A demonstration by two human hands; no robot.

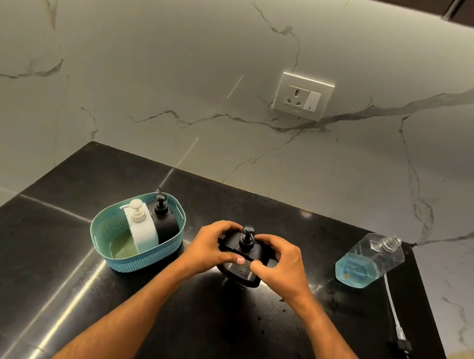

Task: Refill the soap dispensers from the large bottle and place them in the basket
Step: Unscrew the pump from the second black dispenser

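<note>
A black soap dispenser (pixel 244 242) with a pump head stands on the black counter (pixel 210 326) in the middle. My left hand (pixel 210 248) grips its left side and my right hand (pixel 278 260) grips its right side, thumbs on its front tray. To the left, a teal basket (pixel 132 259) holds a white dispenser (pixel 140 227) and another black dispenser (pixel 163 217). At the right stands the large clear bottle (pixel 369 261), uncapped, with blue soap in its lower part.
The large bottle's pump (pixel 396 330), with white tube and black head, lies on the counter by its right edge. A wall socket (pixel 302 96) sits on the marble backsplash. The counter ends at the right, close to the bottle.
</note>
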